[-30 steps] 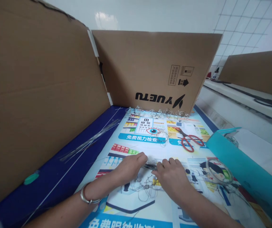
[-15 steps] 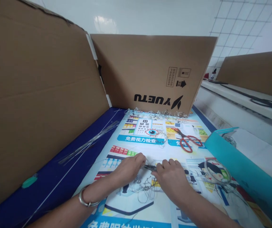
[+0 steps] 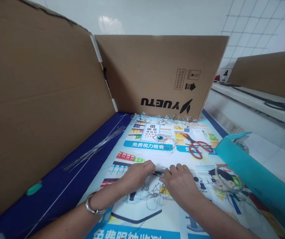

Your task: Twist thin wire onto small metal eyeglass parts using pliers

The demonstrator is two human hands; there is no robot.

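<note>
Over the printed sheet [image 3: 142, 212], my left hand [image 3: 138, 174] is closed, its fingertips pinched at the tip of a small dark tool that looks like pliers [image 3: 158, 173]. What exactly the left fingers pinch is too small to make out. My right hand [image 3: 180, 179] is wrapped round the other end of the pliers from the right side. Just below and between both hands lies a loose tangle of thin wire [image 3: 154, 196] with small metal pieces. The left wrist wears a silver bangle [image 3: 91, 204].
Red-handled scissors [image 3: 197, 148] lie beyond my right hand. A wire coil [image 3: 229, 179] and a teal box [image 3: 254, 176] are at the right. Long thin wires [image 3: 95, 149] lie left on blue cloth. Cardboard panels [image 3: 132, 73] stand behind and left; tangled wire pieces [image 3: 167, 119] line the back.
My left hand has shifted slightly to the right, nearer my right hand, and less of the pliers shows between them. The view has moved a little.
</note>
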